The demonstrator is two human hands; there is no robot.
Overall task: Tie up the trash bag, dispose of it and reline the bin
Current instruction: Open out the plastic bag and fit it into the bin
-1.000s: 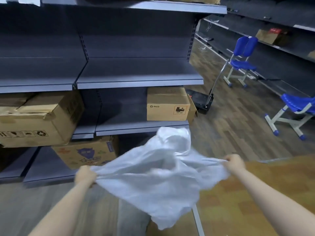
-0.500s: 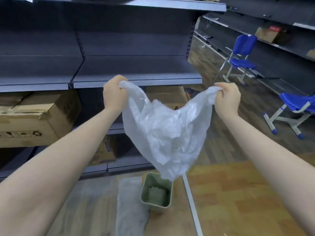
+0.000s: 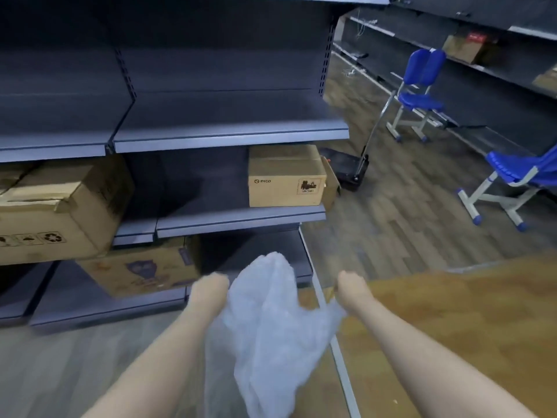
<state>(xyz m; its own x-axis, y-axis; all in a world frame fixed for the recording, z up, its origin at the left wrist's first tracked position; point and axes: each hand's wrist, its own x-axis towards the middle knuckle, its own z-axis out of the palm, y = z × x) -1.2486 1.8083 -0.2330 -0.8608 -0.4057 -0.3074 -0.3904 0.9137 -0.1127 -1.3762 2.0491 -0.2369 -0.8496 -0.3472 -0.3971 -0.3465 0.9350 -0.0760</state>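
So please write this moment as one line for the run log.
stage: opening new liner | left hand: gripping bag edge | right hand: gripping bag edge | clear plastic bag: billowing between hands | bin: not in view

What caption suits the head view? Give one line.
Both hands, left and right, hold a clear bag before shelving.

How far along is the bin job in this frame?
No tied trash bag is in view, so that part seems over. In hand: left hand and right hand grip a thin translucent white plastic bag. Left: fitting it; the bin is out of view.
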